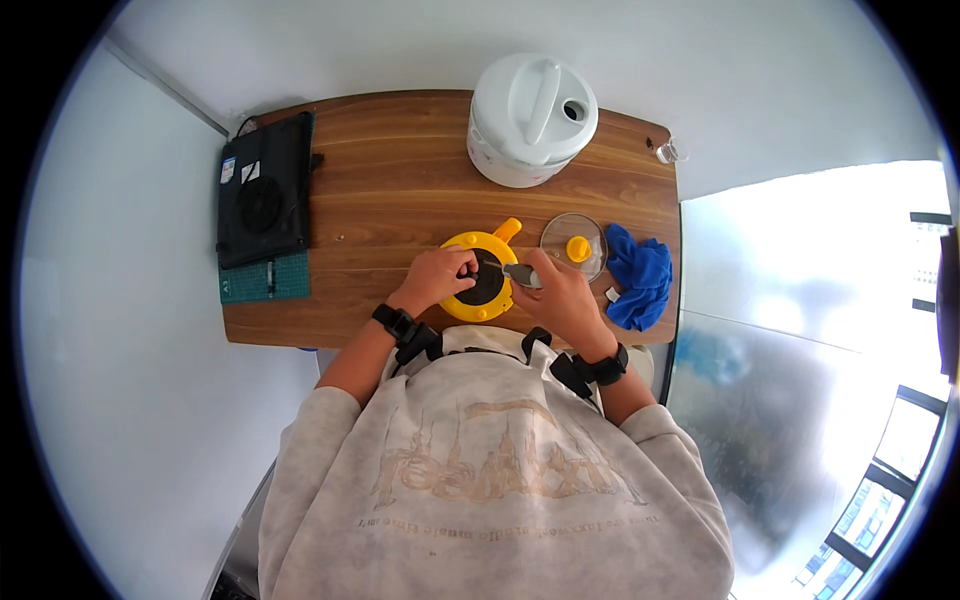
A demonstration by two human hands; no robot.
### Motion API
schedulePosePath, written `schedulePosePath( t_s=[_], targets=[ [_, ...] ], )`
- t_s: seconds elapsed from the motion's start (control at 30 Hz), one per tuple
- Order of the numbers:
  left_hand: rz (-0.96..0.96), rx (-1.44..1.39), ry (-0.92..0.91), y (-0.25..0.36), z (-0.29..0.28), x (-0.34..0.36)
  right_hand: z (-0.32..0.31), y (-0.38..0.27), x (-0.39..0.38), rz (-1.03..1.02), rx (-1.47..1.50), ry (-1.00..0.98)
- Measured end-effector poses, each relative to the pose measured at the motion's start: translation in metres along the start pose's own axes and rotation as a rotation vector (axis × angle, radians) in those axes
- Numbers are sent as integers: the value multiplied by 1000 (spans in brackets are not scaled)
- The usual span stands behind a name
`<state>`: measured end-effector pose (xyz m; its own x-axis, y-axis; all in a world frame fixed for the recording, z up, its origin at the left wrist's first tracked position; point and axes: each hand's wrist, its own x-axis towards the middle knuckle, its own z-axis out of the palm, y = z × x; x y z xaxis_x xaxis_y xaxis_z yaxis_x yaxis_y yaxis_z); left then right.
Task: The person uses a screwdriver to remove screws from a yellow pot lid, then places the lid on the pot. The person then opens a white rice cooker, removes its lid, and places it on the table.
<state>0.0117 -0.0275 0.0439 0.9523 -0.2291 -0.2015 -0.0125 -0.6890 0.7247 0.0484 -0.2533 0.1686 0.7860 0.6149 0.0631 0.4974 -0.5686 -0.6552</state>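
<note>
A yellow round appliance (pixel 478 310) with a dark centre and a side handle lies on the wooden table near its front edge. My right hand (pixel 555 295) is wrapped round a grey-handled tool (pixel 522 275), its thin shaft over the dark centre. My left hand (pixel 440 276) is curled at the left of that centre, fingertips pinched; what they hold is too small to tell. A glass lid (pixel 560 230) with a yellow knob lies to the right of the appliance, and a blue cloth (pixel 638 285) is beside the lid.
The wooden table (pixel 380 160) carries a white lidded container (pixel 530 120) at the back, a small clear cup (pixel 668 152) at the back right corner, and a black flat device (pixel 262 185) on a green mat (pixel 245 285) at the left. Walls surround the back and sides.
</note>
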Motion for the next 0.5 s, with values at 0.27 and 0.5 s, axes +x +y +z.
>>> schedulePosePath(
  t_s=[0.27,0.5],
  targets=[
    [-2,-23,-7,-4,0,0,3,5,-4,37,53,-1],
    [-32,-3,2,-2,0,1,3,1,0,81,47,-53]
  ],
)
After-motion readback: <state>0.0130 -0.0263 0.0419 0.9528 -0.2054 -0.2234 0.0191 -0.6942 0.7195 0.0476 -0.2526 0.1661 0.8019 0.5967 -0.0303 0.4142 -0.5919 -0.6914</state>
